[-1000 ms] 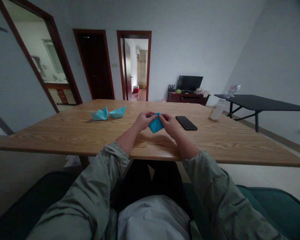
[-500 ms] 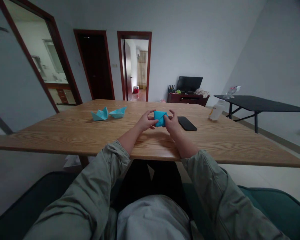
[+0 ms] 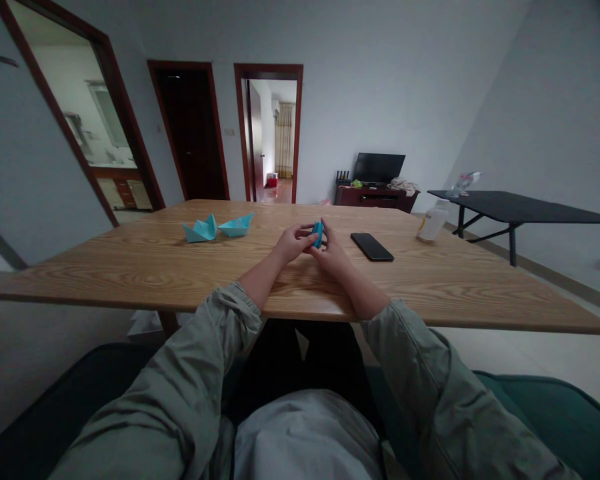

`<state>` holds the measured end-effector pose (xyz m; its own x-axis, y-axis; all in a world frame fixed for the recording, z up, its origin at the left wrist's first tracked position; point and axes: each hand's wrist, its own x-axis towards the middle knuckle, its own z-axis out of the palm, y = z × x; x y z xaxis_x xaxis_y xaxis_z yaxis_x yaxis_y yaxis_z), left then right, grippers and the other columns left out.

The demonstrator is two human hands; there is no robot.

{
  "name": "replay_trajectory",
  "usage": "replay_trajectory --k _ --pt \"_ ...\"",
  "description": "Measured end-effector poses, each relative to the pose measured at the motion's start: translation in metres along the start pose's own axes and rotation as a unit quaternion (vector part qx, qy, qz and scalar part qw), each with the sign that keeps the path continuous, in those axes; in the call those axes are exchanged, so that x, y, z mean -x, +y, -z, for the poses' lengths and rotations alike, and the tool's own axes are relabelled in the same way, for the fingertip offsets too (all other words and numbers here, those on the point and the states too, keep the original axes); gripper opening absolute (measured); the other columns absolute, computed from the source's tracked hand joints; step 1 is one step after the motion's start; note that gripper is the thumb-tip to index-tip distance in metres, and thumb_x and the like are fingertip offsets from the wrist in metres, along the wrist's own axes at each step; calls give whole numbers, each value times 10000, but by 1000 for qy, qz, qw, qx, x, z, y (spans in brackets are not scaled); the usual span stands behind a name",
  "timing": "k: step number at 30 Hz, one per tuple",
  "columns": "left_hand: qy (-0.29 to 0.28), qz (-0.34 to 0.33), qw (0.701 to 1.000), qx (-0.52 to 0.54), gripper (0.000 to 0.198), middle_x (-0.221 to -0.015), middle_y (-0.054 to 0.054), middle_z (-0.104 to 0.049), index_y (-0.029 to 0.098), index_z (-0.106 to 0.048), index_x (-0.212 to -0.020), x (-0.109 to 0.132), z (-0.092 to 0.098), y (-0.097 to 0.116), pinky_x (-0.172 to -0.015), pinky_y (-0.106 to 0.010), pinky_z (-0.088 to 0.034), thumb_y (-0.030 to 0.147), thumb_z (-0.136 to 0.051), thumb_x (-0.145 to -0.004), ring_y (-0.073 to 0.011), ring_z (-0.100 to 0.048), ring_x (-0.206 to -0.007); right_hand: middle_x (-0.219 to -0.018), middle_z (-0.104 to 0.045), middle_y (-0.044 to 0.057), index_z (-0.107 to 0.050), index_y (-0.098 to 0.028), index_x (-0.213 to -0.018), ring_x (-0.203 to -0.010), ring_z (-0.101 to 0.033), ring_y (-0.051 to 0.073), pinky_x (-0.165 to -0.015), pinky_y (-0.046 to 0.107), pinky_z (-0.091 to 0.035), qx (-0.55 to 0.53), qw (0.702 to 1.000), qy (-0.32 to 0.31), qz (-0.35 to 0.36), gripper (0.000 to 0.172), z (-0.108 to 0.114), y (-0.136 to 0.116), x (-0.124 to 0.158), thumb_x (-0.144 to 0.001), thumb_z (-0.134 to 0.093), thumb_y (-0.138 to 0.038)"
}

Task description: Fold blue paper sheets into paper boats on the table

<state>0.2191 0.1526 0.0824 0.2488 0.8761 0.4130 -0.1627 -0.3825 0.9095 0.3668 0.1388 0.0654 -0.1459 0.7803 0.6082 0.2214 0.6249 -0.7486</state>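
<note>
A small piece of folded blue paper point(image 3: 318, 235) is held just above the table, turned nearly edge-on to me. My left hand point(image 3: 296, 241) grips it from the left, thumb in front and fingers behind. From the right, my right hand point(image 3: 331, 251) closes on the same paper, fingers pointing up along its far side. Parts of the paper are hidden by the fingers. Two light-blue folded paper boats, the left one point(image 3: 201, 229) and the right one point(image 3: 237, 225), stand on the table to the left of my hands.
On the wooden table point(image 3: 180, 273) a black phone point(image 3: 372, 247) lies right of my hands. A whitish plastic bottle point(image 3: 433, 221) stands farther right. Behind are a black folding table point(image 3: 525, 205) and a cabinet point(image 3: 375, 196) with a television point(image 3: 379, 168).
The blue paper has turned from showing its broad face to nearly edge-on. My right hand has moved left, closer to my left hand, uncovering more of the phone.
</note>
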Motion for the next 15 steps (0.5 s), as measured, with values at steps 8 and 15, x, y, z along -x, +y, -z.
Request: replay_trajectory --k 8,15 --pt "89 -70 984 -138 283 -792 -7 -606 157 -672 -974 0 1 4 -603 -229 -430 249 -669 -707 -92 -513 -628 -997 -630 54 -547 -198 -1183 -822 -561 200 -818 374 -491 55 993 95 -34 482 4 -1 -5 -704 -575 -246" --pt "75 128 988 39 286 -969 -54 -614 214 -570 -1023 1 9 12 -594 -285 -494 398 -566 -803 -135 -596 -666 -807 -594 3 -551 -209 -951 -732 -508 169 -703 298 -475 -11 992 105 -65 294 7 -2 -8 -662 -558 -260"
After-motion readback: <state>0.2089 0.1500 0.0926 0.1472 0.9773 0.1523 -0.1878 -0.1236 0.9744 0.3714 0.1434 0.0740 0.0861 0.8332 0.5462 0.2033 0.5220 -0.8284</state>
